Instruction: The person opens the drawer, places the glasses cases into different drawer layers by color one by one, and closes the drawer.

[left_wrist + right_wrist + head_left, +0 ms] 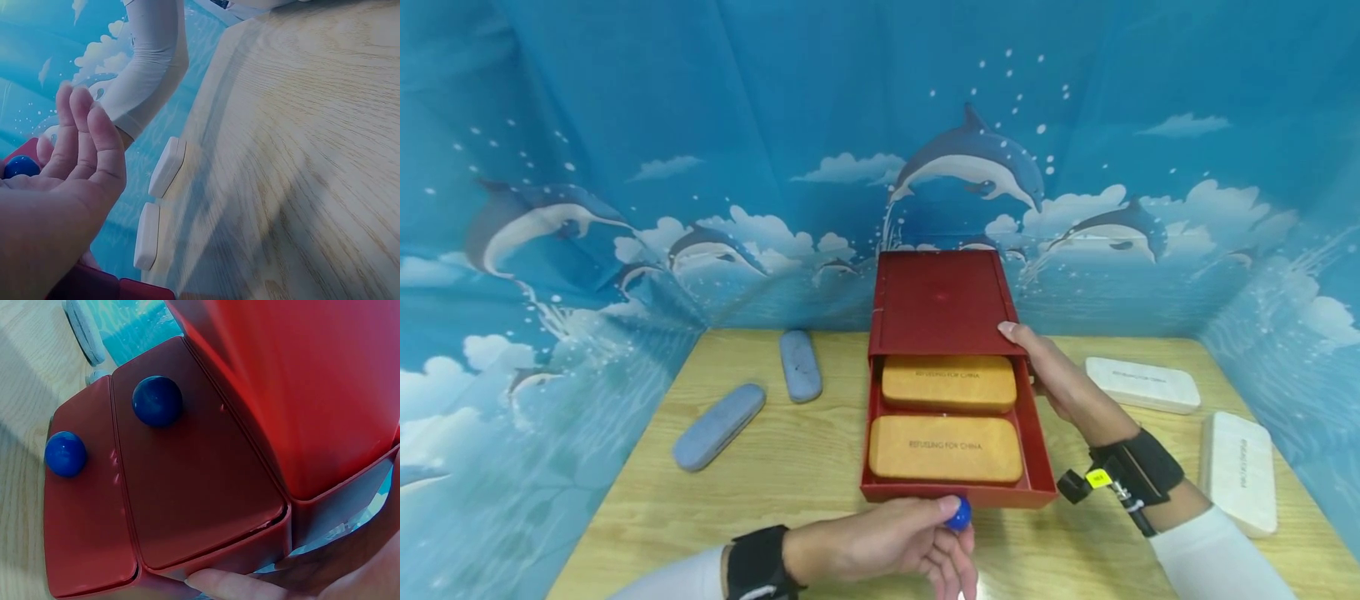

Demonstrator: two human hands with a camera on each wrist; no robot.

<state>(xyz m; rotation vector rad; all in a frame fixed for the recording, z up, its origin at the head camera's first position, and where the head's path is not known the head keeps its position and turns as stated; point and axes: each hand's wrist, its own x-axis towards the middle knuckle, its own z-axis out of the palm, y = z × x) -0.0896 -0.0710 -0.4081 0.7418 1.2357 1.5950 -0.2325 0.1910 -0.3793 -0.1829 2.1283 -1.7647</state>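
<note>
A red drawer cabinet (942, 296) stands mid-table with its top drawer (1037, 450) pulled out toward me. Inside the drawer lie two yellow glasses cases, a front one (946, 462) and a back one (951, 396), both printed with lettering. My left hand (895, 537) pinches the drawer's blue round knob (958, 515) between thumb and index finger, its other fingers loosely curled below. At the right side, my right hand (1063, 379) grips the cabinet, thumb on the top near the front corner. Two lower drawers, closed, show their blue knobs (157, 401) in the right wrist view.
Two grey-blue glasses cases, one slanted (720, 427) and one farther back (801, 367), lie left of the cabinet. On the right are two white cases, a back one (1142, 385) and a nearer one (1242, 473). A blue dolphin-print curtain (820, 108) surrounds the wooden table (655, 517).
</note>
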